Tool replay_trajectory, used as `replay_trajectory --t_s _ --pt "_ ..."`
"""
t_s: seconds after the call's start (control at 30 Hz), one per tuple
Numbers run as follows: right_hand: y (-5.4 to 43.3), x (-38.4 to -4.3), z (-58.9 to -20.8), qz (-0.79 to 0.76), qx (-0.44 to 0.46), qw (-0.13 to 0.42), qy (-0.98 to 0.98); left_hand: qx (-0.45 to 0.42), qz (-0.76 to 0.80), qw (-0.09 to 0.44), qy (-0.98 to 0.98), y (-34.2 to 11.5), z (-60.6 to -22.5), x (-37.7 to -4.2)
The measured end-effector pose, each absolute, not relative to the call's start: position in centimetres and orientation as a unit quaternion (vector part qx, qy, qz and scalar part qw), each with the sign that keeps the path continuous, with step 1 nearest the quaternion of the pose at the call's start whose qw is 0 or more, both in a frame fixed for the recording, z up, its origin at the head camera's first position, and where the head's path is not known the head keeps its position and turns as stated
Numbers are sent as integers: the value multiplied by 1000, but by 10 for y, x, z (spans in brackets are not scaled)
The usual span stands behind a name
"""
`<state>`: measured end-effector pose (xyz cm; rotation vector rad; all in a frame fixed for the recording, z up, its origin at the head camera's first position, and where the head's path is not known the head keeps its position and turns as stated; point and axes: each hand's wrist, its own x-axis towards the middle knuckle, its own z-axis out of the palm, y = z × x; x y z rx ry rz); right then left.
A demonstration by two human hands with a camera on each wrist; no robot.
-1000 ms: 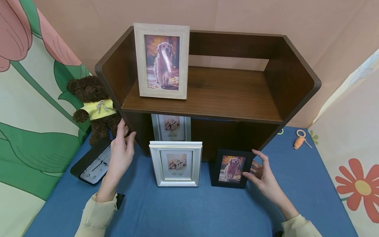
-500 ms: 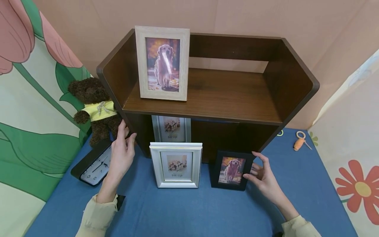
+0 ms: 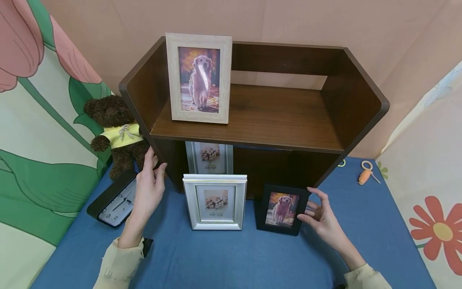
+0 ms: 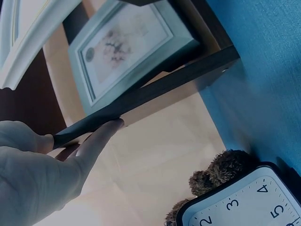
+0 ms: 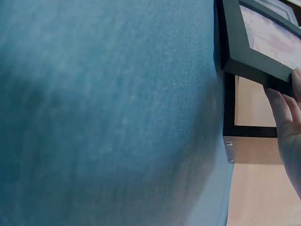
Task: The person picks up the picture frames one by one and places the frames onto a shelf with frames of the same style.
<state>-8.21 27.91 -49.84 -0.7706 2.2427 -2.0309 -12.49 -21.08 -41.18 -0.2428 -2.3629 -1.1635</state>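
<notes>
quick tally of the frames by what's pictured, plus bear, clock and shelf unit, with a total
Dog frames: 2 (pale frame, black frame)
Flower frames: 2 (front frame, rear frame)
Teddy bear: 1
Clock: 1
Shelf unit: 1
Total: 7

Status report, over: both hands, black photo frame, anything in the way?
Left hand gripping left edge of shelf. Right hand holding black frame by its edge. Possible obstacle: front silver frame, apart, on its left.

held frame [image 3: 282, 208] before shelf [image 3: 281, 112] | teddy [image 3: 120, 136] left of shelf

Right hand [image 5: 289, 127] pinching black frame [image 5: 258, 64], blue cloth [image 5: 108, 113]
</notes>
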Motion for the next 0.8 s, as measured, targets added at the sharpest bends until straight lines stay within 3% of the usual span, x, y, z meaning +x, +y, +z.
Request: replay_trajectory --t_s 0.8 --pt "276 -70 -471 -622 -240 5 745 -91 -423 250 -866 -211 -411 -125"
